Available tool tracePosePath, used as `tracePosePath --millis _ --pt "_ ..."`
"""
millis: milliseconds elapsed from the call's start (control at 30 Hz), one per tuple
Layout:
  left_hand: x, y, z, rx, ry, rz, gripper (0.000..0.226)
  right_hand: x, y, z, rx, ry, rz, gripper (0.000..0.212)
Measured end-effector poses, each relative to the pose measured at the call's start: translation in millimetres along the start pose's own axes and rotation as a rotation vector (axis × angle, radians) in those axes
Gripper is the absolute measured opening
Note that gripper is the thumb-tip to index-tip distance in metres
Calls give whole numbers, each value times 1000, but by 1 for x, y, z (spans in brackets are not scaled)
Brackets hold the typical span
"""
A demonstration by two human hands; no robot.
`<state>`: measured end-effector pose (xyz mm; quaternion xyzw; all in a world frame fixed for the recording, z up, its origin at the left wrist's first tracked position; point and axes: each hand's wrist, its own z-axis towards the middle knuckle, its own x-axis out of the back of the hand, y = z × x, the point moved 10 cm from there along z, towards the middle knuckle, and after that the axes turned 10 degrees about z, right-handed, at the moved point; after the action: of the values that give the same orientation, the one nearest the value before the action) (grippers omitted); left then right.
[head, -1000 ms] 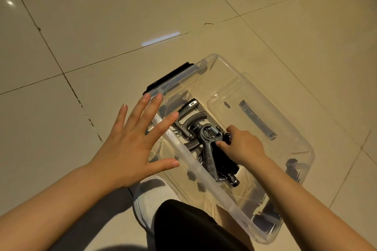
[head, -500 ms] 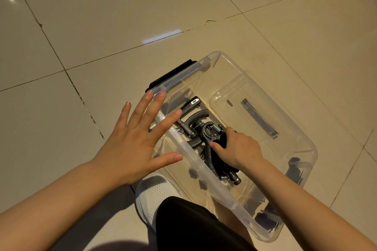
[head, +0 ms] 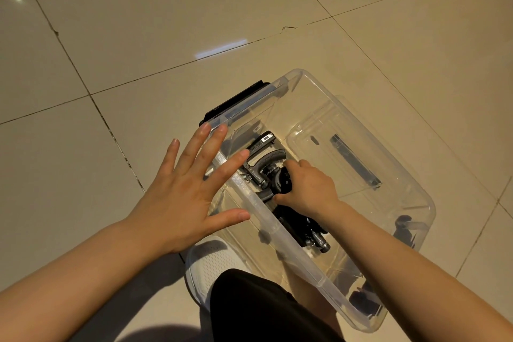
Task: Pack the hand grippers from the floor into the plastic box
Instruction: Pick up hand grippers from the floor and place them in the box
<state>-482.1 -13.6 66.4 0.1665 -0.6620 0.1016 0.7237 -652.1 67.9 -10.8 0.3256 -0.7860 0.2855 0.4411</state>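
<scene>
Clear plastic box point(head: 399, 164) sits on tiled floor point(head: 138, 36), black latch point(head: 236, 101) on far-left end. Pile of black hand grippers point(head: 266, 166) inside, near left wall. Right hand point(head: 308, 189) down in box, fingers curled round top gripper. Left hand point(head: 186, 189) spread flat, fingers straight, over box's left rim, holding nothing. White shoe point(head: 213, 261) just beside box.
</scene>
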Motion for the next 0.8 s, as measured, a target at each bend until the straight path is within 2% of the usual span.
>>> tracePosePath --millis 133,300,367,567,667,733,800 --pt "0 0 0 -6 -1 -2 81 28 -10 -10 80 86 -125 75" --pt "-1 -1 0 -10 -2 7 81 82 -36 -25 288 383 -383 72" --pt "-1 -1 0 -10 -5 12 81 85 -41 -23 332 443 -436 71" --pt "-1 0 0 -19 -10 18 81 73 -50 -12 384 404 -409 61" --pt "-1 0 0 -16 -11 12 81 65 -69 -29 503 404 -329 34" --pt "-1 0 0 -17 -10 10 81 48 -72 -40 563 315 -256 25" --pt "-1 0 0 -15 -11 12 80 21 -66 -46 568 131 -194 30"
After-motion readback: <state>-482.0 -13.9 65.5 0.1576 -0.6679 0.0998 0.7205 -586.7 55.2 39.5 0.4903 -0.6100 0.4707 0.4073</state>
